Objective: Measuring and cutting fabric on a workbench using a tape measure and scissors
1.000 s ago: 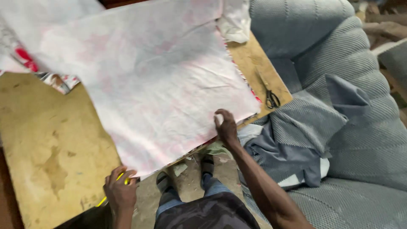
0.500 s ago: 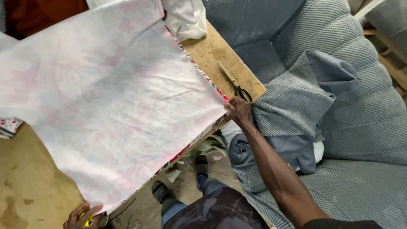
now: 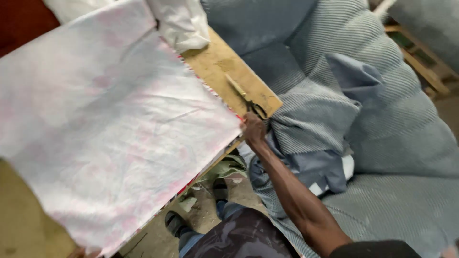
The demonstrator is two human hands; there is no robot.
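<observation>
Hands' right one point(image 3: 253, 130) has slid along cloth point(image 3: 114, 129) to scissors point(image 3: 248, 101).

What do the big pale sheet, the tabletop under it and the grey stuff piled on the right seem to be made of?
The pale sheet looks like thin woven cloth, matte, with faint pink blotches and soft creases. The tabletop seems to be bare plywood or board, yellowish and stained. The grey pile looks like ribbed upholstery fabric, judging by its fine parallel ridges.
</observation>
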